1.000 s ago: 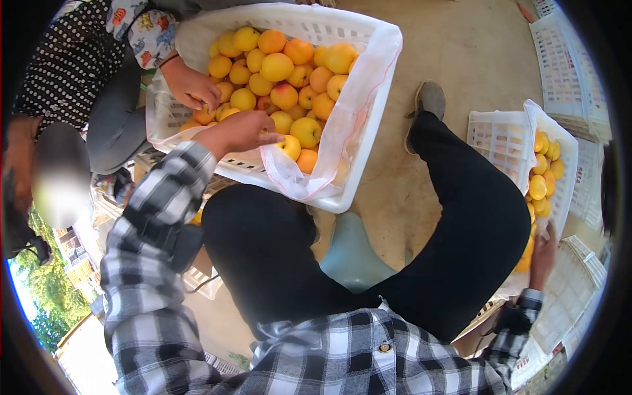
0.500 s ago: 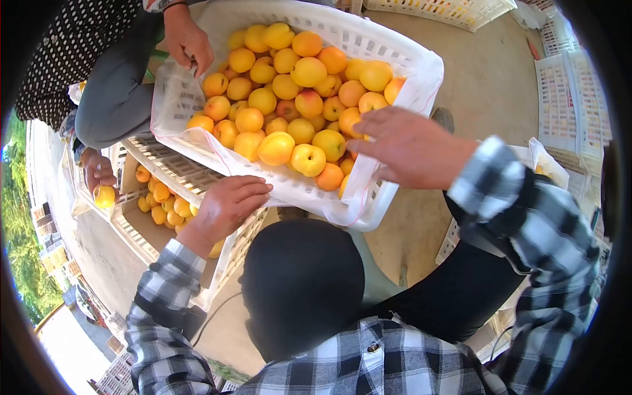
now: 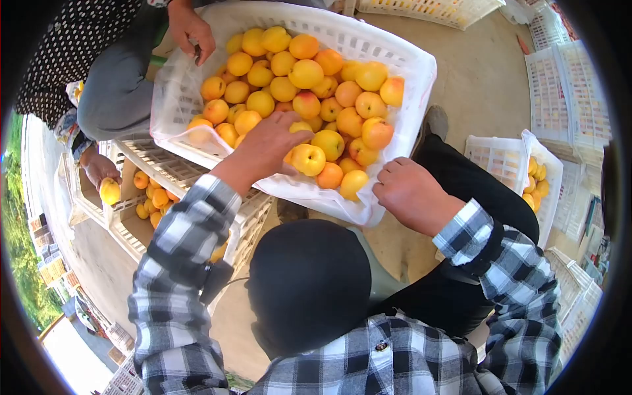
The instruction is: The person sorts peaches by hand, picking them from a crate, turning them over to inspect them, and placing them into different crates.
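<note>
In the white slotted plastic crate (image 3: 332, 33), already well filled, curls left hand (image 3: 264, 148) over round yellow-orange fruit (image 3: 308, 160), bunches right hand (image 3: 413, 196) beside unclosed translucent liner (image 3: 304, 193), with any pinch hidden.

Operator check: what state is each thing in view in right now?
Left hand, reaching into the large crate, fingers among fruit; grip unclear.
Right hand, fingers curled at the liner's edge; grip unclear.
Large crate, lined, holding many fruits.
Liner, draped over the near rim.
Co-worker's lower hand, holding one fruit.
Co-worker's upper hand, over the large crate's corner.
Right-side crate, holding fruit, partly hidden.
</note>
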`<state>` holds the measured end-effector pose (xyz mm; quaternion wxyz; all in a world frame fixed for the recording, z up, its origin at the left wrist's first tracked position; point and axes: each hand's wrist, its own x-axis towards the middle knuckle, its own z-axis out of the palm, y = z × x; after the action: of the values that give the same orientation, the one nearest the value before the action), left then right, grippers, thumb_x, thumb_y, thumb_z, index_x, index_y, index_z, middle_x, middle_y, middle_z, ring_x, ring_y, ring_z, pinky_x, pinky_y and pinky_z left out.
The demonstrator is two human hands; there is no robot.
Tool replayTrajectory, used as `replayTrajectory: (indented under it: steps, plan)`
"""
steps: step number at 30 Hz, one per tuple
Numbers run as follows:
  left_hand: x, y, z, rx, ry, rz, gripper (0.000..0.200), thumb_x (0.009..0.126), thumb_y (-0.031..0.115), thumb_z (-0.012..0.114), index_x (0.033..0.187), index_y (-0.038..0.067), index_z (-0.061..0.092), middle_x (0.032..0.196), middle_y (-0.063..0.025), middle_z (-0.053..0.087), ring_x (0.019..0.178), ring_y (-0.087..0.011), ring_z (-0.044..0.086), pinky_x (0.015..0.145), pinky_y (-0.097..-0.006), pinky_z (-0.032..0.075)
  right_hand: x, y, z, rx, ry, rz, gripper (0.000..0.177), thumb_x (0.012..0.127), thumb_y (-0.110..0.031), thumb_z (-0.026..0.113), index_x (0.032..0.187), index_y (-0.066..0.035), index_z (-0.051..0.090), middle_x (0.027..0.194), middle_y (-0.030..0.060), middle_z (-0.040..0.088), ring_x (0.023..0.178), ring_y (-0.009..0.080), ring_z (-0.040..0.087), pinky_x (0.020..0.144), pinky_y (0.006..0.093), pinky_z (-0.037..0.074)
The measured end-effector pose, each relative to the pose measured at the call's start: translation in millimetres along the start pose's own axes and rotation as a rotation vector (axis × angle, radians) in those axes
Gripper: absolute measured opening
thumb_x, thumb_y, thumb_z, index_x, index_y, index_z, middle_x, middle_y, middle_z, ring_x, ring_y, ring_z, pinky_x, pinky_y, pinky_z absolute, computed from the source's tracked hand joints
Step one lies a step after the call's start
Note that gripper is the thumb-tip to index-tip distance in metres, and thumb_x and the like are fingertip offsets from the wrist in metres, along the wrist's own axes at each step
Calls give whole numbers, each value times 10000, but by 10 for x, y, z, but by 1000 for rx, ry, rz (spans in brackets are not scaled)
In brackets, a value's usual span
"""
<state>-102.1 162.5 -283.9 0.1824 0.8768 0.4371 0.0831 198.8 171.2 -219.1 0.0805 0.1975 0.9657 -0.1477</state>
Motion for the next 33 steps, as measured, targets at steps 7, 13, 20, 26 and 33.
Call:
replayTrajectory:
  steps: [7,13,20,26,33]
  plan:
    - [195,-31,305,67,-432,-10,730,599,352,839,1215,125,519,1048,-83,584,981,-283,579,798,-400,477,13,86,177,99,-100,33,188,705,-229,725,785,-71,662,788,68,645,841,238,598,823,343,466]
    - [201,-99,259,-253,-202,-189,560,691,300,791,1170,98,584,977,-99,646,921,-248,640,779,-374,517,-40,120,218,131,-114,4,238,695,-255,745,800,-60,657,802,70,649,860,240,599,859,340,454]
    - [-215,-120,-223,-2557,371,-333,790,811,746,519,1302,129,478,1055,-42,556,885,-255,542,716,-478,495,-36,104,161,135,-87,0,165,717,-221,686,792,-75,703,827,106,679,899,258,620,883,358,446]
    - [-841,184,-510,-2450,545,-306,865,761,798,523,1313,134,476,1113,-105,577,884,-273,540,701,-486,500,13,148,60,159,-143,-51,306,731,-328,741,866,-61,676,873,126,656,930,292,609,923,395,436]
    - [-2857,514,-506,-1763,830,-973,764,867,637,554,1366,76,416,1168,-135,587,984,-281,628,788,-453,561,49,124,29,124,-128,-100,345,739,-326,742,932,-56,645,895,135,639,953,305,589,917,395,442]
